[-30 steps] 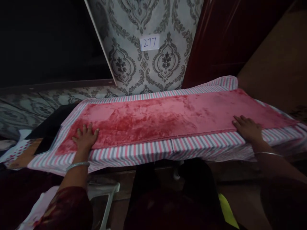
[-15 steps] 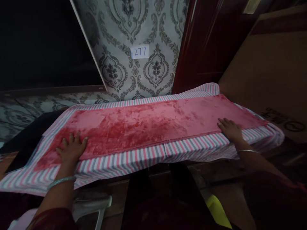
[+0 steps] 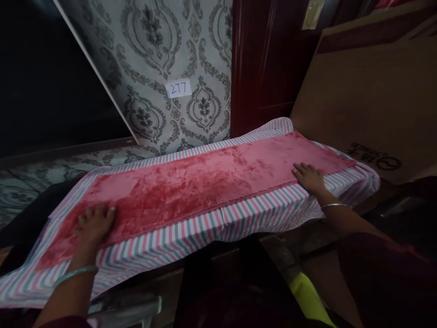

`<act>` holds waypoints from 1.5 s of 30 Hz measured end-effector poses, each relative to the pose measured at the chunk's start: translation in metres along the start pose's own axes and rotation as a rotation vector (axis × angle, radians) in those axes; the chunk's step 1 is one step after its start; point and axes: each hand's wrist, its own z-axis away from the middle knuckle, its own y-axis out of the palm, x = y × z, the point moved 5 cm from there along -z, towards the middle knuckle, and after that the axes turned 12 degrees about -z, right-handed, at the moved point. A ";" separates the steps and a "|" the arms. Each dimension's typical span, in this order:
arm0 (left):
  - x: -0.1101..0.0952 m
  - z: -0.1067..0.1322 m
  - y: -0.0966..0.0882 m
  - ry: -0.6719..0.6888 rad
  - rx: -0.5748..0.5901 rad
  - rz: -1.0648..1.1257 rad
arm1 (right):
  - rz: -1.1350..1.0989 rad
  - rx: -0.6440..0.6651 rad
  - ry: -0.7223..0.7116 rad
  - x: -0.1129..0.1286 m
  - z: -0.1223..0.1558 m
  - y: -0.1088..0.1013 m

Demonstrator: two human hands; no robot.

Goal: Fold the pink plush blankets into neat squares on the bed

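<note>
A long piece of pink-red plush fabric [image 3: 191, 182] lies spread out on a striped cloth [image 3: 191, 234] of pink, grey and white. My left hand [image 3: 94, 223] rests palm down on the plush near its left end, fingers spread. Toward the right end, my right hand [image 3: 310, 177] lies flat at the front edge of the plush, its fingers stretched out. Neither hand grips anything. The striped cloth shows around the plush and hangs in folds over the front.
Behind the cloth is a patterned wall with a paper label [image 3: 178, 88] marked 277. A dark screen [image 3: 58, 82] stands at left, a dark red door [image 3: 266, 68] behind, a large cardboard box [image 3: 368, 100] at right. Below are a pale plastic seat [image 3: 136, 310] and something yellow [image 3: 309, 296].
The camera view has turned, so the whole scene sits tilted and further left. Both hands remain flat on the plush, at about the same places on it.
</note>
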 end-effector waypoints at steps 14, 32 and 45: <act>-0.280 0.172 -0.071 1.114 -0.276 0.396 | -0.628 0.182 -0.821 0.232 0.101 -0.006; -0.277 0.170 -0.052 1.058 -0.323 0.454 | -0.555 0.083 -0.807 0.226 0.118 0.005; -0.269 0.179 -0.060 1.060 -0.316 0.559 | -0.310 0.321 -0.740 0.282 0.136 0.020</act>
